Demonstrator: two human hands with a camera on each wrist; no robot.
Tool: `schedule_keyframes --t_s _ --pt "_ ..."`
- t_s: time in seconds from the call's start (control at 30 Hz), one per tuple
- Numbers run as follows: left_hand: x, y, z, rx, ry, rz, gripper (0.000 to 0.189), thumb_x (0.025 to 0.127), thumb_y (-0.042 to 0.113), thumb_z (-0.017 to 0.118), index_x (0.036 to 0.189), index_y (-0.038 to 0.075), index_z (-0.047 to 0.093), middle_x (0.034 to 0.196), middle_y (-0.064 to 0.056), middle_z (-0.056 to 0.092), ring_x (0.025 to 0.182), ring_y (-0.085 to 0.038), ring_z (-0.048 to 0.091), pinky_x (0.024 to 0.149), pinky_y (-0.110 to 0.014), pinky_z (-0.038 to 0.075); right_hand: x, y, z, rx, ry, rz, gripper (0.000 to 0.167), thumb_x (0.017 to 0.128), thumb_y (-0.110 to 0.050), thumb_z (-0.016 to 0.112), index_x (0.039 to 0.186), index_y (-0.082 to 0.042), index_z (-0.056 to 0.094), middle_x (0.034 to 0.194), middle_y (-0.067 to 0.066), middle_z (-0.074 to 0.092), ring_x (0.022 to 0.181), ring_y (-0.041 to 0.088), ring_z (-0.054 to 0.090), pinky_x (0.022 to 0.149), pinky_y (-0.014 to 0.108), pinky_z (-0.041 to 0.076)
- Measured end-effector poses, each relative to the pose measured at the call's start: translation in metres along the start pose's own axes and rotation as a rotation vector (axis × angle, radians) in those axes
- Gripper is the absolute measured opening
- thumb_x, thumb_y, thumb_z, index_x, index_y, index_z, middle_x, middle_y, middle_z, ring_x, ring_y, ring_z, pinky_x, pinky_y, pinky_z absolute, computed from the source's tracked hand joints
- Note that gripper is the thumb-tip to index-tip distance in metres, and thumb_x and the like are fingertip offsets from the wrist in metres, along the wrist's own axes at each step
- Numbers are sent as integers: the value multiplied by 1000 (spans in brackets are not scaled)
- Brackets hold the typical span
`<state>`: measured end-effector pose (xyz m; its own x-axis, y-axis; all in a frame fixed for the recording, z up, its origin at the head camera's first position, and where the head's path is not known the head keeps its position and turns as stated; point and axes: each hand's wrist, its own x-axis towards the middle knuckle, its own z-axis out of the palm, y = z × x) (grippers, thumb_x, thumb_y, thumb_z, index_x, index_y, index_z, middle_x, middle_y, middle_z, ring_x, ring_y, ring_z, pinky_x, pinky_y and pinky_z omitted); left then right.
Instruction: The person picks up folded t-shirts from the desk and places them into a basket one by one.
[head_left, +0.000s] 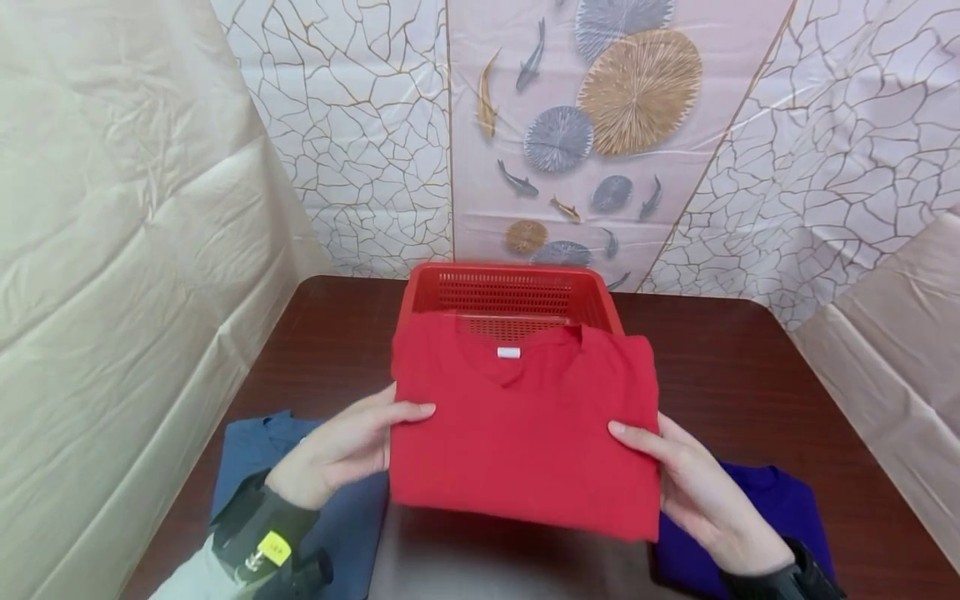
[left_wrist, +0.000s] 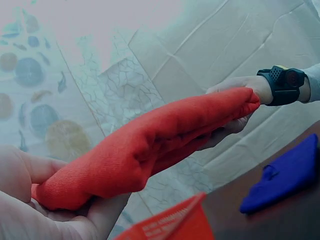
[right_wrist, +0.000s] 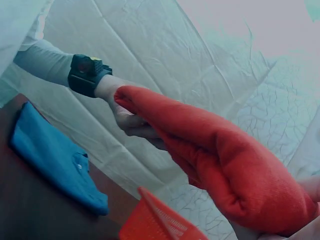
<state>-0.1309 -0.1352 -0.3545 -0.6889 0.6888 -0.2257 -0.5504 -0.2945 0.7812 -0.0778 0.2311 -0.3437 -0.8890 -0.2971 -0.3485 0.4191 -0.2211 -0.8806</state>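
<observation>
Red folded fabric T-shirt (head_left: pixel 525 450) up off the table, gripped by both hands, one per side edge. Left hand (head_left: pixel 337 446): closed to a pinch, thumb flat on the front face near the edge, remaining fingers mostly hidden behind the cloth. Right hand (head_left: pixel 697 487): same grip on the opposite edge, thumb on front, fingers behind. Shirt is a neat rectangle, collar at the far end, small white collar label (head_left: pixel 508 352) showing; wrist views catch it edge-on, several layers thick, slightly bowed between the hands.

Directly beyond it, red perforated plastic basket (head_left: pixel 422 293) on the dark reddish-brown table (head_left: pixel 345 333). Shirt covers the basket's near part in head view; the two look apart in both wrist views. Bottom of the basket only partly visible.

Dull blue folded shirt (head_left: pixel 345 533) on the table, person's left, partly behind left forearm. Deep violet-blue folded shirt (head_left: pixel 783 508) on the table, person's right, partly behind right hand.

Black wristband (head_left: pixel 262 512) with bright yellow tag (head_left: pixel 274 547) on left wrist; another dark wristband (head_left: pixel 798 575) on the right, cut by frame edge. Back: white hanging cloth (head_left: pixel 360 133) with gold crackle lines, pinkish centre panel (head_left: pixel 480 208) with fish and round motifs. Creased cream sheet (head_left: pixel 97 208) at left.
</observation>
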Motion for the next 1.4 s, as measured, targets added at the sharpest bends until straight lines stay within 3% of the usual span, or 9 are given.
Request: schedule_keyframes --t_s 0.27,0.47,0.63,0.83,1.07,1.4 --pt "34 43 0 41 38 26 50 106 9 42 153 21 29 135 -7 53 116 -22 62 90 -38 58 28 -41 -2 36 -45 -81 34 106 -17 52 137 -14 39 119 -2 68 106 16 69 91 36 57" --pt "70 62 -11 0 130 10 50 106 15 44 153 24 29 137 -7 49 117 -23 59 86 -38 59 63 -64 -9 89 -32 -64 30 106 -14 52 133 -13 39 112 -1 69 99 16 70 85 35 58" --pt "99 71 -25 -59 222 -17 52 105 20 50 153 22 30 136 -7 50 118 -23 57 82 -36 60 95 -76 -20 93 -24 -13 32 106 -17 53 133 -13 37 114 1 66 99 17 70 85 34 59" --pt "130 71 -43 -104 349 -41 54 103 21 56 152 22 32 133 -6 52 116 -23 56 80 -35 58 138 -78 -35 86 -27 64 36 107 -18 51 139 -14 34 120 3 61 102 18 68 86 35 58" --pt "159 58 -63 -143 516 -60 57 100 20 64 150 25 39 131 -7 55 111 -23 58 107 -41 47 178 -63 -47 21 129 165 64 104 -16 57 154 -23 17 124 2 52 99 16 64 84 35 56" --pt "175 43 -77 -97 598 -92 59 100 16 63 154 24 39 138 -9 53 117 -25 54 110 -44 43 205 -41 -50 -89 180 203 73 104 -16 56 163 -19 14 132 4 46 112 21 51 89 36 51"
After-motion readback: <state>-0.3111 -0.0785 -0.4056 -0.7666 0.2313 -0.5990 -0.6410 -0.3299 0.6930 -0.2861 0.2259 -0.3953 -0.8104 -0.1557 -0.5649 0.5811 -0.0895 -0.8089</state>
